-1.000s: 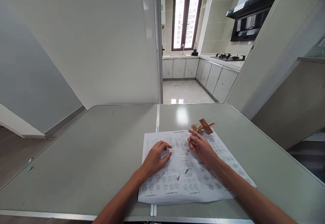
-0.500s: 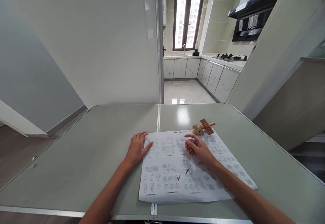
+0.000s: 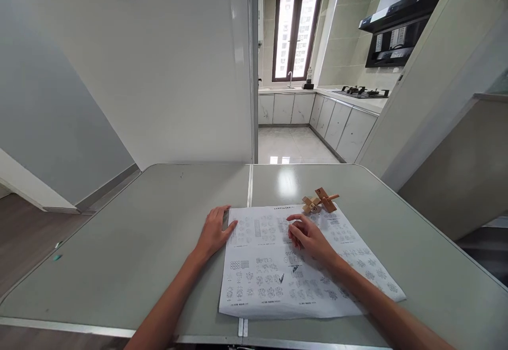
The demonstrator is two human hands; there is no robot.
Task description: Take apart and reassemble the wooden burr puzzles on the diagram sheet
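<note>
A large white printed sheet (image 3: 270, 268), covered with small line diagrams, lies on the grey-green table. My left hand (image 3: 215, 231) rests on the sheet's upper left edge, fingers stretched out and thumb spread onto the paper. Over the sheet's upper middle, my right hand (image 3: 309, 238) points with its index finger. Its other fingers are loosely curled, and I see nothing held in them. Just beyond it, at the sheet's top right edge, sit wooden interlocking puzzle pieces: a pale crossed block (image 3: 310, 205) and a darker brown piece (image 3: 326, 200) with a stick through it.
The folding table (image 3: 119, 255) has a metal-trimmed edge and a seam (image 3: 250, 185) running down its middle. A small green bit (image 3: 57, 257) lies near its left edge. Beyond stands a white wall panel, with a kitchen doorway to the right showing a gas hob (image 3: 363, 92).
My view has shifted slightly. The right index fingertip has slid a little to the left and towards me over the sheet. My left hand and the wooden pieces stay where they were.
</note>
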